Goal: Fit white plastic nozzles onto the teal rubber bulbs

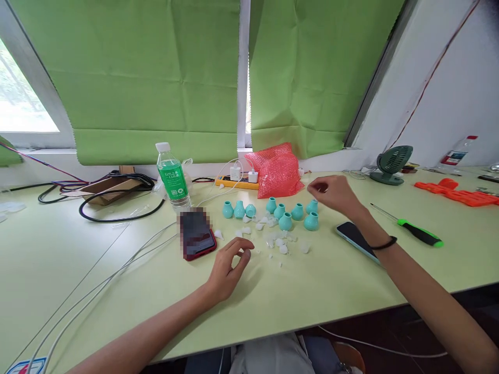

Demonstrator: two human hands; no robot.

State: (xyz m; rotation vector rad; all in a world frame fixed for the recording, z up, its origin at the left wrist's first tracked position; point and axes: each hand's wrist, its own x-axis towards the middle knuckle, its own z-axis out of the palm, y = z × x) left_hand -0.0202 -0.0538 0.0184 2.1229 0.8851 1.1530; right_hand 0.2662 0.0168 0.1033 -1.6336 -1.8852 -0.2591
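My left hand [231, 265] rests low over the table beside a red-cased phone [198, 236]. Its fingers curve loosely and the thumb stands apart, with nothing visible between them. Farther back on the right, my right hand [333, 193] is raised with its fingers bent to the thumb in a pinch. Whether a small thing sits in that pinch cannot be made out. Just below it stand small turquoise vase-shaped pieces [286, 222], several of them upright, and one piece [250, 210] tipped with its opening toward me. White translucent scraps [283, 249] lie scattered between my hands.
Behind the pieces are red bubble wrap [277, 171] and an orange power strip [244, 183] with chargers. A water bottle [172, 179] and black cables [117, 182] stand left. Rightward lie a second phone [356, 240], a screwdriver [419, 232], a fan [392, 163] and orange parts [456, 192].
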